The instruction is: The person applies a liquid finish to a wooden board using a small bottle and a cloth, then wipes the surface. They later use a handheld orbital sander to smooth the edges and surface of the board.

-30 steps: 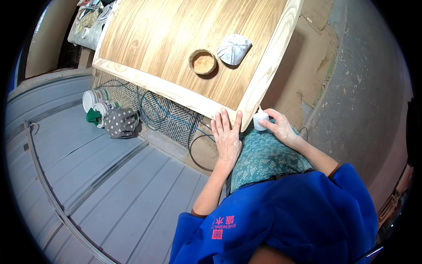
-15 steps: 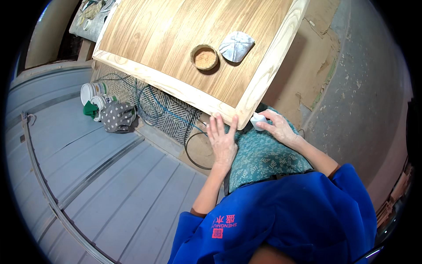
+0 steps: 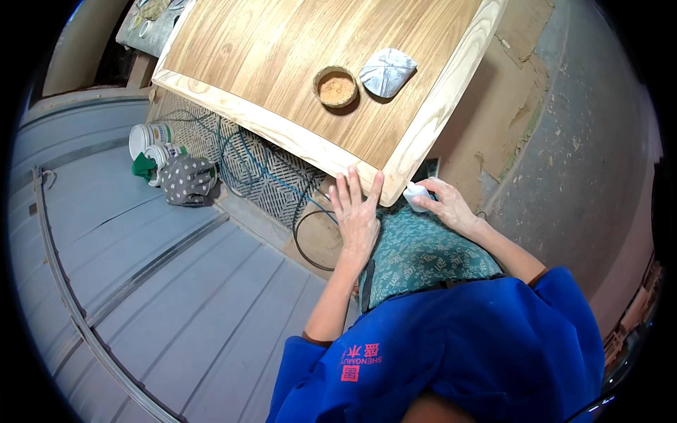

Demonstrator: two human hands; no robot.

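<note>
Pale-framed wooden panel (image 3: 268,49) lay ahead of both hands, its near corner between them; grey ribbed sheeting (image 3: 204,303) spread to their left. Left hand (image 3: 360,224): fingers fanned on the pale border (image 3: 433,106), probably steadying the corner. Right hand (image 3: 453,211), apart from it, pinched a white bottle (image 3: 417,198) just beyond the edge, thumb and fingers on its sides, leaving the nozzle (image 3: 410,185) uncovered and tipped woodward; contact unclear. Bowl (image 3: 334,71) of tan granules and a pale pad (image 3: 388,73) sat farther ahead, beyond the fingertips, perhaps set inward against knocks.
</note>
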